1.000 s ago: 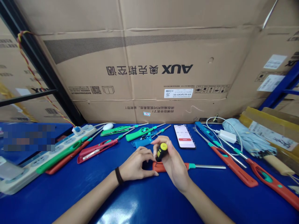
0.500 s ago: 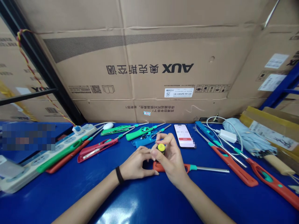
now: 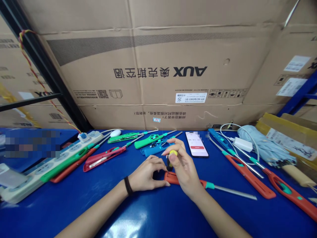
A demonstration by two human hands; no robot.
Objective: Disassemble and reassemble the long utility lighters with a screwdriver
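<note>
My right hand point(image 3: 184, 172) is closed round a small screwdriver point(image 3: 170, 159) with a yellow and black handle, held upright with its tip down on the handle of an orange long-nosed lighter point(image 3: 210, 185). My left hand point(image 3: 146, 173), a black band on its wrist, pinches the near end of that lighter's handle against the blue table point(image 3: 153, 211). The lighter's metal tube points to the right. Its handle is mostly hidden under both hands.
Several more lighters lie around: green point(image 3: 148, 141), red point(image 3: 104, 158) and blue point(image 3: 155, 150) ones behind my hands, orange ones point(image 3: 250, 178) at right. A phone point(image 3: 196, 144) shows a timer. A white power strip point(image 3: 44, 168) lies left, a charger point(image 3: 242, 144) and folded umbrella point(image 3: 267, 148) right. Cardboard boxes point(image 3: 158, 72) wall the back.
My right hand has turned the screwdriver from tilted to upright over the lighter handle. The lighter's tube has swung slightly toward me. My left hand has stayed in place.
</note>
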